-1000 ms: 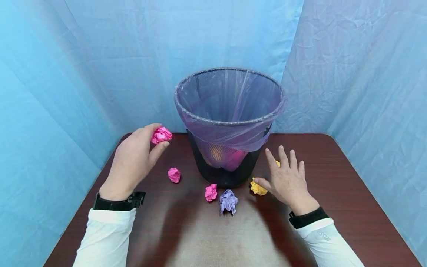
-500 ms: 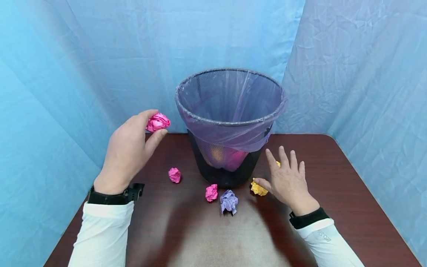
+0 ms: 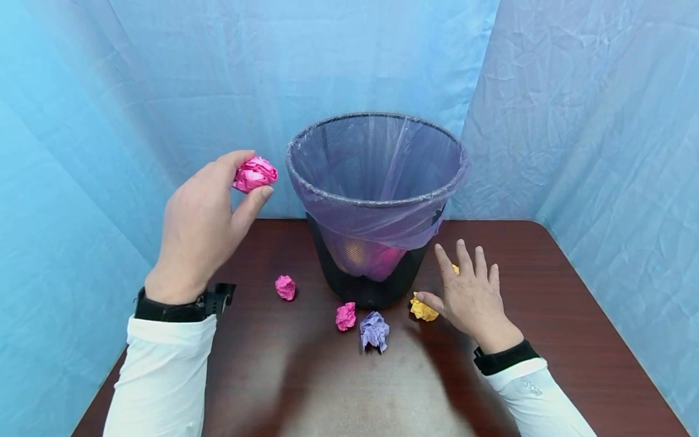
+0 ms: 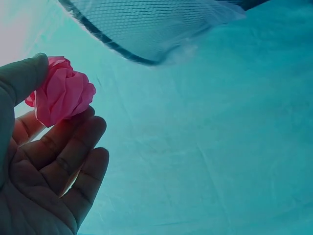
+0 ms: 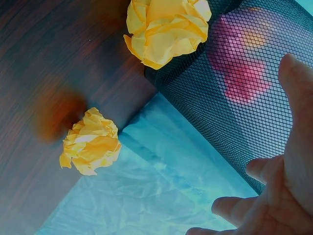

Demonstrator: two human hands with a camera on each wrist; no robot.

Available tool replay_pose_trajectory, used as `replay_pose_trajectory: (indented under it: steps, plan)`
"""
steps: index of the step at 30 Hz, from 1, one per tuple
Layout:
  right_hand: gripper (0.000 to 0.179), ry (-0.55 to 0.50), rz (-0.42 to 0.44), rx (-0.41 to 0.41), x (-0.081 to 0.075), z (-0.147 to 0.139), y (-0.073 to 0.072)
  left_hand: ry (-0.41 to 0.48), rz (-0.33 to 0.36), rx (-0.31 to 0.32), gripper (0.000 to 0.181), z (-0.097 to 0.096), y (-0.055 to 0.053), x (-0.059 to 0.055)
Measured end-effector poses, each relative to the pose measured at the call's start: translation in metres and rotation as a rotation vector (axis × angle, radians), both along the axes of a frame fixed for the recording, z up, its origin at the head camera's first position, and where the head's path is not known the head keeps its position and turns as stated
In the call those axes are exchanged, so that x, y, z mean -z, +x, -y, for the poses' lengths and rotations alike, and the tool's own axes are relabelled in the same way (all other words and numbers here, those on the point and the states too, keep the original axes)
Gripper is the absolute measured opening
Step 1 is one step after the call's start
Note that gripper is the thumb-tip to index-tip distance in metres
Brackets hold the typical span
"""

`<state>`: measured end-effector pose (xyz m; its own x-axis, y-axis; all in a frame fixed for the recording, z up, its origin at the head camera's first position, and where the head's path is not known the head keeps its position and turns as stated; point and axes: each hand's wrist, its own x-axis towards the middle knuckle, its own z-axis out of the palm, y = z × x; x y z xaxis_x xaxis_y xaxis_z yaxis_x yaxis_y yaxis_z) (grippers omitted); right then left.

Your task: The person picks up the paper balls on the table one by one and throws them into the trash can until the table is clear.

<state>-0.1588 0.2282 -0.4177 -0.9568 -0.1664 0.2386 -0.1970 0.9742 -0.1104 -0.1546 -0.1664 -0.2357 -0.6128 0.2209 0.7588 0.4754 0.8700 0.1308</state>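
Note:
My left hand (image 3: pixel 199 224) pinches a crumpled pink paper ball (image 3: pixel 256 174) between thumb and fingers, raised to the left of the bin's rim. In the left wrist view the pink ball (image 4: pixel 66 93) sits at the fingertips, with the other fingers loosely bent below. My right hand (image 3: pixel 474 297) is spread, palm down, to the right of the bin and holds nothing. Near its thumb lies a yellow paper ball (image 3: pixel 423 308); a second yellow ball (image 5: pixel 91 142) is mostly hidden behind its fingers in the head view. A black mesh bin (image 3: pixel 377 291) with a purple liner bag stands upright mid-table.
On the brown table (image 3: pixel 551 340) in front of the bin lie a small pink ball (image 3: pixel 285 287), another pink ball (image 3: pixel 346 316) and a lilac ball (image 3: pixel 374 331). Pink and yellow paper (image 5: pixel 247 81) shows through the bin's mesh. Blue curtains (image 3: pixel 273 73) enclose the table.
My left hand has risen with the pink paper ball, from low beside the bin to about the level of its rim, shifting slightly left. The right hand has stayed in place.

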Motion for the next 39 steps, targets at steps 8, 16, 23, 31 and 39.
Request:
replay_pose_trajectory:
  steps: [8,16,23,31,39]
  plan:
    - [0.101,-0.007,0.003,0.002,0.001,-0.001,-0.001,-0.001,-0.042,0.030,0.056,-0.013,-0.005,-0.012]
    - [0.101,-0.021,0.011,0.001,0.001,-0.003,-0.001,-0.013,-0.095,0.105,0.053,-0.030,-0.014,-0.016]
    - [0.101,-0.030,0.003,0.004,0.001,-0.004,-0.001,-0.017,-0.103,0.136,0.053,-0.042,-0.022,-0.015]
    - [0.100,-0.045,0.007,0.008,0.002,-0.005,-0.002,-0.041,-0.052,0.130,0.059,-0.050,-0.028,-0.013]
    - [0.101,-0.047,0.027,0.015,0.001,-0.005,-0.001,-0.064,-0.010,0.116,0.060,-0.054,-0.030,-0.010]
